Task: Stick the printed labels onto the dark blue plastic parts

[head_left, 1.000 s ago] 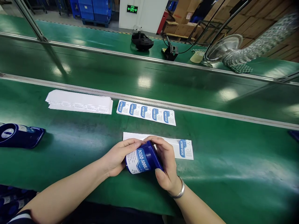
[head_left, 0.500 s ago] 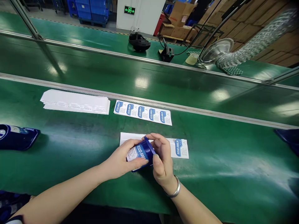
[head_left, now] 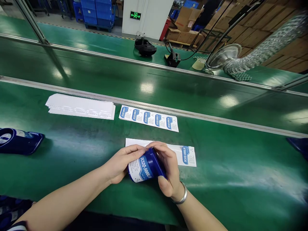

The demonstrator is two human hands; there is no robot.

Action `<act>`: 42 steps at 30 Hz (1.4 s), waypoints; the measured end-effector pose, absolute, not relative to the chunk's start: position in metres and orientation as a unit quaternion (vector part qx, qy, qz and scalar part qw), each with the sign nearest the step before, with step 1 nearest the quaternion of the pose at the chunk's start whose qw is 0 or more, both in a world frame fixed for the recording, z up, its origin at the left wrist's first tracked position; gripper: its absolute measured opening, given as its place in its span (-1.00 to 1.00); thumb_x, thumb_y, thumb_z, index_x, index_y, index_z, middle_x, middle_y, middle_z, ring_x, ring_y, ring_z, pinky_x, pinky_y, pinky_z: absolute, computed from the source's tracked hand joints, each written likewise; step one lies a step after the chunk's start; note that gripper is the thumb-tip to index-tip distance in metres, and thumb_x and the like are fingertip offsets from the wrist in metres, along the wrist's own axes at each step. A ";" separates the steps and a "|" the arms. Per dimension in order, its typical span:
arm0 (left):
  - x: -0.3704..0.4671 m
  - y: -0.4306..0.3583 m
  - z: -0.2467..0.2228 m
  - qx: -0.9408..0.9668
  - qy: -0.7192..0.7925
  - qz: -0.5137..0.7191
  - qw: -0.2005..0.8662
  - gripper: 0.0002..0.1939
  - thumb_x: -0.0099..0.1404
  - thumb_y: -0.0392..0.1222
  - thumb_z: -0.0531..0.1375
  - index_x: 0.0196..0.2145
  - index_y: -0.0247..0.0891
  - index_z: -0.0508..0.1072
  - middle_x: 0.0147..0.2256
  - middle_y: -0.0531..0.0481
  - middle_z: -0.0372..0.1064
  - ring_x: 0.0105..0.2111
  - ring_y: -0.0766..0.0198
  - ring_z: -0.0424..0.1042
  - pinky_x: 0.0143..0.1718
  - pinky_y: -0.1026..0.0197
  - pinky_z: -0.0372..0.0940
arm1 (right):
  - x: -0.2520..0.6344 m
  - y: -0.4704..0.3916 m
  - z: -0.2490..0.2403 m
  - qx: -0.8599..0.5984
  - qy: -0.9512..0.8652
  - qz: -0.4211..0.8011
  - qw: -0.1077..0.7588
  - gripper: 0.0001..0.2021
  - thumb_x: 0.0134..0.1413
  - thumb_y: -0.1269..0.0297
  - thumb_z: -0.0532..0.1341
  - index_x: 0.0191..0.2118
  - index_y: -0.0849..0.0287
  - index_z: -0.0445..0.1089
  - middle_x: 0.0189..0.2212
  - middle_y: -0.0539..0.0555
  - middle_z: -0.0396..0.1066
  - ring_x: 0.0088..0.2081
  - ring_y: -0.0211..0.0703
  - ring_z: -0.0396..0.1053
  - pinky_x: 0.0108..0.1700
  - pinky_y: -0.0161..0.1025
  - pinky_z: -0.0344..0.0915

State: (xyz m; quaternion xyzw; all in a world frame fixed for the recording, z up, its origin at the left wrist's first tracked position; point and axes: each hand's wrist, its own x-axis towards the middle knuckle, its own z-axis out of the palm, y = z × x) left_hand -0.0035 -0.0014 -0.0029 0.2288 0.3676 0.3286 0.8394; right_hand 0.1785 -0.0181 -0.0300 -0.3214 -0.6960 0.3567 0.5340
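Left hand [head_left: 124, 163] and right hand [head_left: 169, 171] gripping a dark-blue housing [head_left: 152, 160], its label [head_left: 141, 170] reading DC52Q-5000L/H, over a green counter [head_left: 231, 166]. Just beyond, a backing strip [head_left: 179, 155] with one label at its right end; farther back, a five-label sheet [head_left: 149, 118] beside stacked white sheets [head_left: 80, 107].

A smooth silver bangle [head_left: 184, 195] is circling the wrist below the right hand [head_left: 172, 171]; a dark, white-striped sleeve [head_left: 18, 226] is showing on the left arm [head_left: 72, 188].
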 end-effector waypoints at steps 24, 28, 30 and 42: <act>-0.003 -0.009 -0.001 0.613 0.441 0.274 0.596 -0.53 0.21 -0.06 0.32 0.02 -0.24 0.35 -0.04 -0.13 0.40 -0.07 0.04 0.39 -0.03 0.00 0.29 | 0.174 -0.022 -0.034 -0.373 -0.698 0.340 0.508 -0.62 0.45 -0.02 0.05 0.23 0.01 0.24 0.06 0.18 0.22 0.07 0.17 0.24 0.10 0.17 0.24; 0.000 -0.009 0.001 0.639 0.468 0.242 0.560 -0.43 0.10 -0.06 0.38 0.02 -0.25 0.34 -0.05 -0.14 0.42 -0.10 -0.01 0.41 -0.09 -0.01 0.31 | 0.175 -0.023 -0.029 -0.392 -0.695 0.356 0.487 -0.63 0.46 -0.03 0.06 0.22 -0.02 0.25 0.08 0.15 0.22 0.09 0.14 0.23 0.14 0.12 0.22; 0.000 -0.008 0.002 0.627 0.475 0.239 0.569 -0.44 0.10 -0.03 0.38 0.02 -0.22 0.34 -0.06 -0.12 0.43 -0.11 0.00 0.42 -0.13 0.02 0.32 | 0.176 -0.022 -0.026 -0.406 -0.685 0.387 0.466 -0.63 0.47 -0.03 0.07 0.23 -0.03 0.25 0.11 0.13 0.22 0.11 0.12 0.23 0.17 0.08 0.20; -0.003 0.001 -0.002 0.437 0.405 0.260 0.760 -0.57 0.26 0.02 0.34 -0.02 -0.25 0.42 -0.11 -0.05 0.38 -0.05 0.12 0.36 -0.03 0.11 0.25 | 0.176 -0.020 -0.020 -0.487 -0.610 0.478 0.403 -0.61 0.47 -0.09 0.08 0.20 0.00 0.31 0.13 0.08 0.32 0.15 0.05 0.26 0.17 -0.06 0.21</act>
